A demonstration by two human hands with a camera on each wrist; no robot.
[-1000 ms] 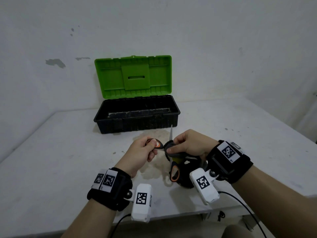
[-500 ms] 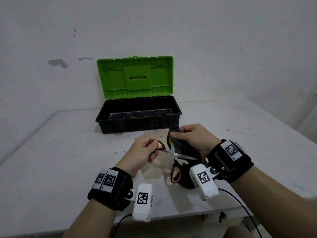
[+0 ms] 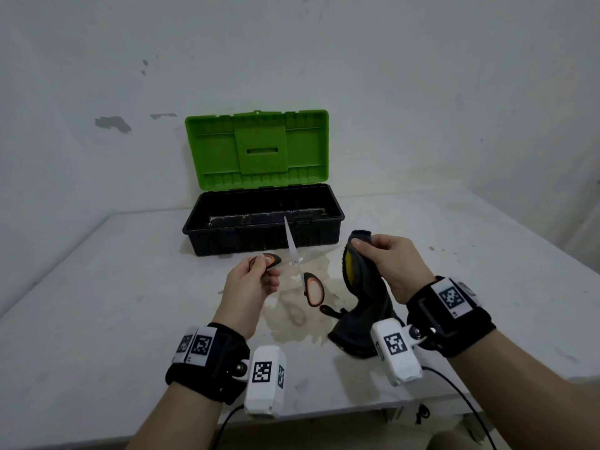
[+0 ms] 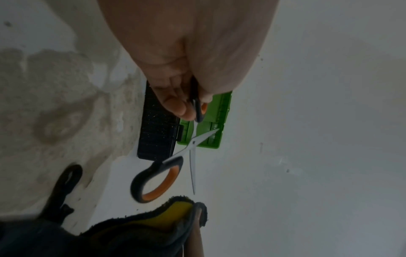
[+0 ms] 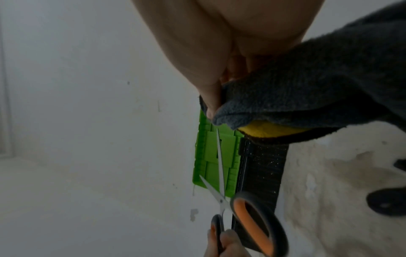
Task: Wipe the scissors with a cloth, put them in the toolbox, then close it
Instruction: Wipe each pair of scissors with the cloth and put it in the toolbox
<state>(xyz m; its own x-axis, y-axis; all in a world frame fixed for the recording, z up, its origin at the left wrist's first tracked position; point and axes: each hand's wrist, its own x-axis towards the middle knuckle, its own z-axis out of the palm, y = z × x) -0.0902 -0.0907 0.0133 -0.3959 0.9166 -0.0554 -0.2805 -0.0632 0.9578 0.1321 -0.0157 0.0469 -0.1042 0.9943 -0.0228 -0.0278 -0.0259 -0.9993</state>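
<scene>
Left hand [image 3: 250,287]: it pinches one handle loop of the scissors [image 3: 297,264] between thumb and fingers, above the table [image 3: 97,303].
Scissors: the blades are thin bright metal and stand spread in an X; the handles are black plastic with an orange lining. One blade points up toward the toolbox [image 3: 263,222], and the free loop hangs low, close to the cloth [image 3: 360,280] but apart from it.
Right hand [image 3: 389,261]: the thumb and curled fingers clamp the top fold of the cloth and hold it up; the lower end of the cloth reaches down to the table.
Cloth: dark grey, fuzzy like fleece, with a yellow inner side that shows in the fold. A small black loop [image 3: 329,309] lies on the table just beside it – it seems to be joined to the cloth.
Toolbox: a black ribbed plastic tray, open, with the green plastic lid [image 3: 256,151] standing upright behind. It sits at the far side of the table, near the wall [image 3: 422,92].
Table: white, rough, with a pale brown stain [image 3: 292,313] under the hands.
Change: half a second ago the cloth was wrapped on the blades; now the right hand has moved away to the right – the blades are bare, and the hands are apart.
</scene>
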